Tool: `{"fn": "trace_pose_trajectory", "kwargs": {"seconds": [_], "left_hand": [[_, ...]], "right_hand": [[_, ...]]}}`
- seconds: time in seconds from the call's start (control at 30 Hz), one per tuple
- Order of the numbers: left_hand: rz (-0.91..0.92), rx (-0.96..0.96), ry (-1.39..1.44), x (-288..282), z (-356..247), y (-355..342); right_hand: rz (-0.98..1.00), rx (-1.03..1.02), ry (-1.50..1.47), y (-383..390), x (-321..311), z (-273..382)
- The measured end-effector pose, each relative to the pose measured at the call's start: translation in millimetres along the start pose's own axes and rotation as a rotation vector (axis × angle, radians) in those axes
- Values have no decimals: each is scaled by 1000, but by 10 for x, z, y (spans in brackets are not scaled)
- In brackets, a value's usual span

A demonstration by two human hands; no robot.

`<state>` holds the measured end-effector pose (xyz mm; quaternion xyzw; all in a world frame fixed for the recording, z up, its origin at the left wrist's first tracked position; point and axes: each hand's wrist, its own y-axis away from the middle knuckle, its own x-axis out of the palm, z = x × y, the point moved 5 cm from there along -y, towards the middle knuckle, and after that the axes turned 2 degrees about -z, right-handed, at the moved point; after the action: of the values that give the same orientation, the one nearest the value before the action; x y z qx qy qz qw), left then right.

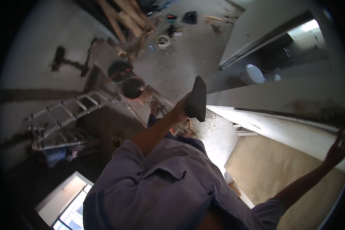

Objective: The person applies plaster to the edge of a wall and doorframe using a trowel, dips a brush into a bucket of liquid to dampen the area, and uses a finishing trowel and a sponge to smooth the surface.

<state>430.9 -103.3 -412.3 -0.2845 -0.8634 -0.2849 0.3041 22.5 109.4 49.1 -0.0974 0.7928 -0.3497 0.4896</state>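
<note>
the left grip (181,109) is pinching a float-like dark board (197,100), steep in front of the shirt (157,184). the right grip (337,150) is well to the right of the board, near the rim of the view; whether it is spread or pressed on something i cannot tell. as i judge it, the board handles best with a firm hold and a relaxed wrist, its face kept from tipping. to the right of the board a long wall edge (264,114) runs outward and could catch a corner; left of it are the black bucket (133,87) and, farther left, the ladder (67,112); the widest room seems beyond the board, over the grey floor (186,63)
</note>
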Motion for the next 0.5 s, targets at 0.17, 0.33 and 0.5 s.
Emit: {"fn": "trace_pose_trajectory", "kwargs": {"seconds": [0.17, 0.33, 0.5], "left_hand": [[-150, 187, -363, -1368, 533, 573], [-449, -172, 701, -2206, 715, 1220], [-743, -22, 626, -3039, 698, 1730]], "right_hand": [[837, 103, -487, 990, 2272, 2157], [1380, 3, -1005, 2113, 3623, 4640], [1363, -227, -1172, 2456, 4296, 7097]]}}
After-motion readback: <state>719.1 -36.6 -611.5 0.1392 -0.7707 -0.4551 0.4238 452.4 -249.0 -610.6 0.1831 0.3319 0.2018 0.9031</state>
